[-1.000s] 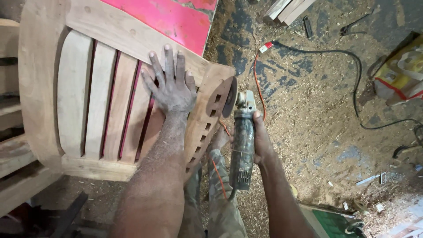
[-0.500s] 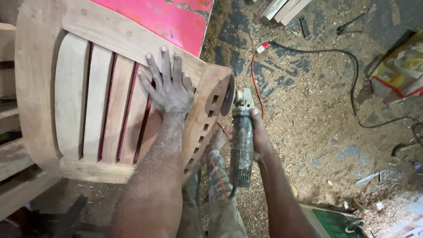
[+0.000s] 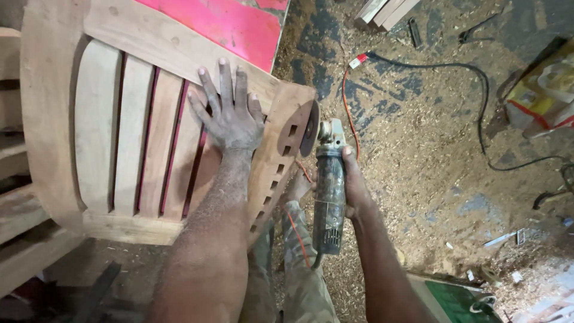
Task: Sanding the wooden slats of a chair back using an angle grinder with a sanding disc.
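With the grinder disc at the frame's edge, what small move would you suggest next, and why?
Probably ease the disc along the slotted rail: it sits at the rail's top end, the left hand lies flat on the slats, and the right hand grips the grinder.

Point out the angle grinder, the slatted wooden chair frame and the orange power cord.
Grey dusty angle grinder [image 3: 328,197], head view: middle of its body.
Slatted wooden chair frame [image 3: 98,128], head view: a pale slat.
Orange power cord [image 3: 348,110], head view: stretch on the sawdust floor.
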